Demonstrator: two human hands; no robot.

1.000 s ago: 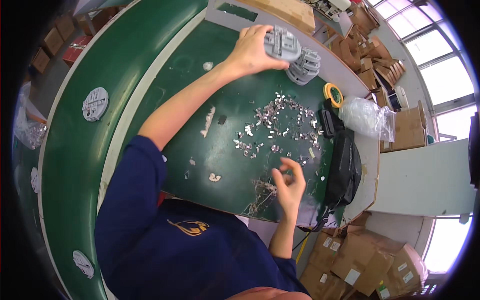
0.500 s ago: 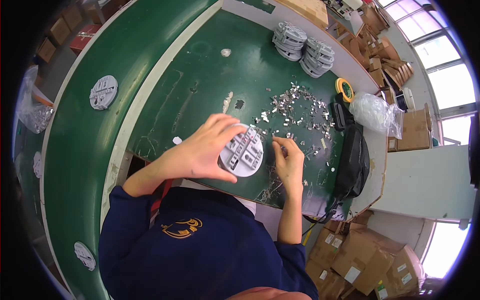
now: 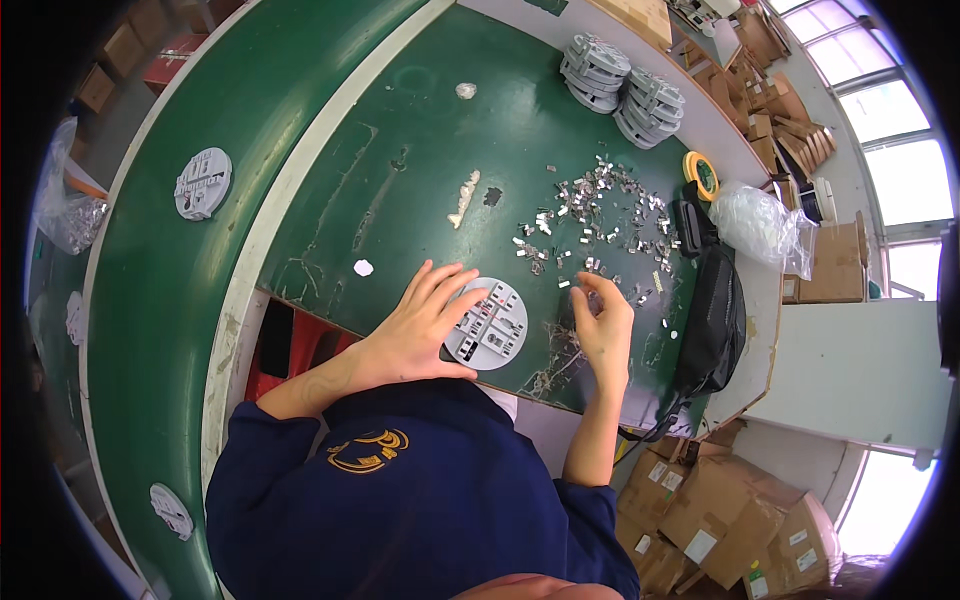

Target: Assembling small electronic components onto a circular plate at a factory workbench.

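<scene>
My left hand (image 3: 415, 335) grips a round grey plastic part (image 3: 497, 335) by its left side, thumb at the near edge and fingers at the far edge. Raised slots and small dark and metallic bits show on its upper face. The part is low over the table's near edge; whether it touches the green top I cannot tell. To its right, my right hand (image 3: 605, 325) has its thumb and forefinger tips close together. Anything between them is too small to make out. Just beyond those fingertips lie many loose small metal pieces (image 3: 600, 195).
Two stacks of similar grey parts (image 3: 595, 70) stand at the back right. A yellow tape roll (image 3: 702, 175), a clear plastic bag (image 3: 757, 222) and a black bag (image 3: 712, 310) line the right side. On the left, a green conveyor belt (image 3: 255, 130) carries further grey round parts (image 3: 204, 183).
The round part, in my left hand, has come nearer to me and lies flatter. My right hand has shifted to the right, away from the part. The whole view has moved slightly.
</scene>
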